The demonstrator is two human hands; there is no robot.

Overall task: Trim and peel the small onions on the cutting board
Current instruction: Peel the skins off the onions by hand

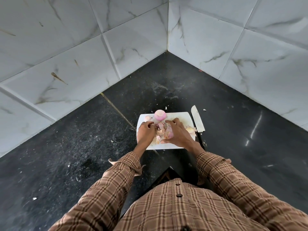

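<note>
A white cutting board lies on the black counter. At its far edge sits a peeled pink onion. Both my hands are over the middle of the board. My right hand curls around a small pinkish onion, fingers bent over it. My left hand pinches loose papery skin at that onion's left side. Pale peel scraps lie around the hands on the board. The underside of the held onion is hidden by my fingers.
A knife lies on the counter just right of the board, blade pointing away. The black counter fills a corner between two white marble-tiled walls. Small peel bits are scattered on the counter.
</note>
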